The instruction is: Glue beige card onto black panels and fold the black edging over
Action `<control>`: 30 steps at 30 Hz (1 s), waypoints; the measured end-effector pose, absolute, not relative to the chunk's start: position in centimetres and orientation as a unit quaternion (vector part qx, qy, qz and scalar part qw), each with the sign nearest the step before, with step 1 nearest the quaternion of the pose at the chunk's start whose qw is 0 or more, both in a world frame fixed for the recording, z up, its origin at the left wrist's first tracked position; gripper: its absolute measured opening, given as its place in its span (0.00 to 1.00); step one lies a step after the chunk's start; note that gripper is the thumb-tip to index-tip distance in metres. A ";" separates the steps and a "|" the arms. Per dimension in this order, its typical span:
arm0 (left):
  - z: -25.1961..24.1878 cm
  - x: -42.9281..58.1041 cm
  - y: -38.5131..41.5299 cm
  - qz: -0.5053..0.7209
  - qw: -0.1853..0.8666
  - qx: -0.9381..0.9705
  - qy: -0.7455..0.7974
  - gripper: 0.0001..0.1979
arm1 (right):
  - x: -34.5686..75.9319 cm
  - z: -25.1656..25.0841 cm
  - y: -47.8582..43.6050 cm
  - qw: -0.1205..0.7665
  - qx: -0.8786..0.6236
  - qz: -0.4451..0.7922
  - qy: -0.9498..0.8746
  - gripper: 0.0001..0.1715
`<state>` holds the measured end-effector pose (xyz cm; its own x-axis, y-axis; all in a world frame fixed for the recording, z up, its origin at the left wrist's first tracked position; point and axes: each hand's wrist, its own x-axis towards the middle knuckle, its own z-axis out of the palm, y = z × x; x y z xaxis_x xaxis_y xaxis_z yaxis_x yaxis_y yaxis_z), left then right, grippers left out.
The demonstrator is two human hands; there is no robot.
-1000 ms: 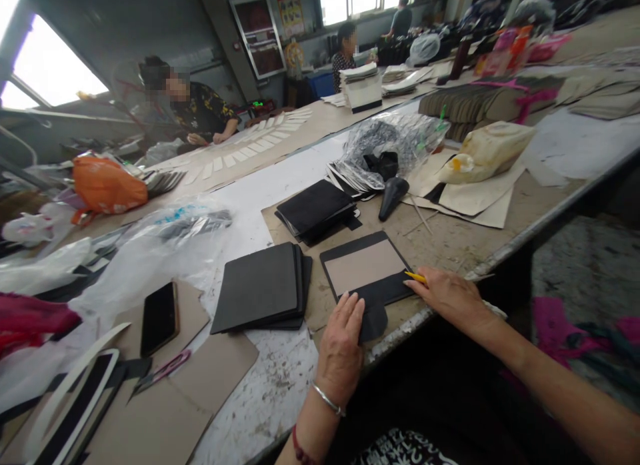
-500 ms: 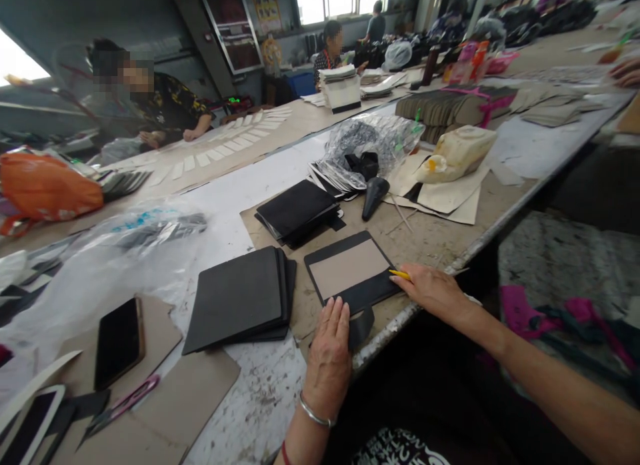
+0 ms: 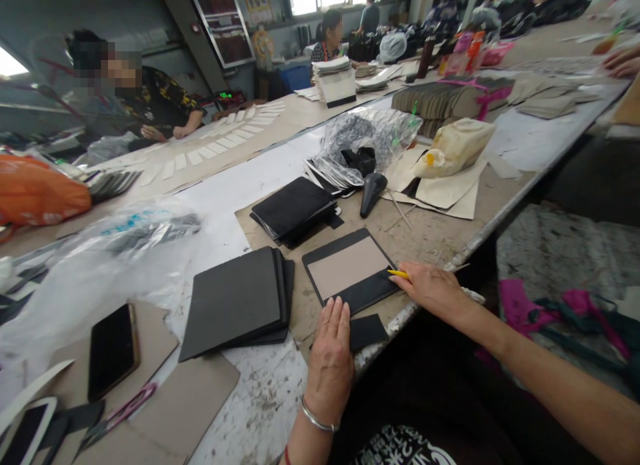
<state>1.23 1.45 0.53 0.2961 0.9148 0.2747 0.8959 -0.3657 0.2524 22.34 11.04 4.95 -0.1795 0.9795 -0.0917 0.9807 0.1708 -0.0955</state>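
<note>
A flat black panel with a beige middle [image 3: 346, 267] lies on brown board near the table edge. My left hand [image 3: 331, 345] rests flat on its near left corner, fingers stretched out. In my right hand [image 3: 429, 286] is a thin yellow-tipped tool [image 3: 399, 274], gripped at the panel's right edge; whether it is a pen or an awl I cannot make out. A black strip [image 3: 369, 331] sticks out beside my left fingers, toward the table edge. To the left stands a stack of dark grey panels [image 3: 234, 303], and behind it a pile of black pieces [image 3: 294, 210].
A smartphone [image 3: 114, 350] and pink-handled snips [image 3: 123, 411] lie at the left. Farther back are a black cone-shaped object [image 3: 373, 193], a yellowish plastic container [image 3: 463, 148] and a clear plastic bag [image 3: 395, 128]. A co-worker [image 3: 160, 105] sits across the table.
The black strip by my left hand was curled up and now lies flat. Both hands keep nearly the same place on the panel. The whole view has shifted slightly.
</note>
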 end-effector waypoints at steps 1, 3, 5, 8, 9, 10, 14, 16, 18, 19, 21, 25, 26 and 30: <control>0.5 1.2 1.4 0.190 0.027 0.804 0.564 0.37 | 22.3 5.0 11.1 0.006 0.641 -0.068 0.764 0.13; 0.3 1.2 1.4 0.195 0.027 0.802 0.564 0.38 | 22.6 5.2 11.2 0.015 0.647 -0.071 0.759 0.13; 0.1 1.2 1.4 0.201 0.026 0.801 0.564 0.40 | 23.1 5.6 11.4 0.025 0.663 -0.064 0.746 0.12; 0.0 1.1 1.5 0.206 0.032 0.800 0.563 0.40 | 24.0 6.3 11.4 0.022 0.687 -0.036 0.726 0.09; 0.1 1.2 1.5 0.205 0.036 0.798 0.565 0.40 | 24.1 6.5 11.3 0.015 0.684 -0.025 0.729 0.09; 0.1 1.2 1.5 0.204 0.040 0.798 0.566 0.40 | 23.9 6.6 11.1 0.006 0.672 -0.011 0.740 0.09; 0.4 1.3 1.5 0.197 0.043 0.795 0.571 0.38 | 21.5 5.9 9.8 -0.027 0.557 0.071 0.827 0.12; 0.4 1.4 1.4 0.192 0.033 0.797 0.572 0.36 | 20.2 4.7 9.0 -0.058 0.477 0.114 0.870 0.16; 0.4 1.4 1.4 0.185 0.025 0.799 0.572 0.35 | 19.7 3.1 8.5 -0.091 0.400 0.146 0.900 0.20; 0.4 1.4 1.4 0.182 0.023 0.800 0.571 0.35 | 19.8 2.4 8.3 -0.101 0.376 0.157 0.908 0.21; 0.4 1.5 1.4 0.177 0.023 0.801 0.571 0.35 | 20.9 1.3 8.2 -0.101 0.369 0.170 0.908 0.25; 0.5 1.6 1.3 0.180 0.017 0.800 0.573 0.36 | 23.8 0.1 8.4 -0.081 0.408 0.171 0.893 0.30; 0.5 1.6 1.3 0.181 0.012 0.799 0.574 0.36 | 24.4 0.0 8.5 -0.082 0.411 0.174 0.891 0.30; 0.6 1.8 1.3 0.178 0.002 0.794 0.582 0.36 | 25.4 0.3 8.9 -0.085 0.440 0.185 0.875 0.28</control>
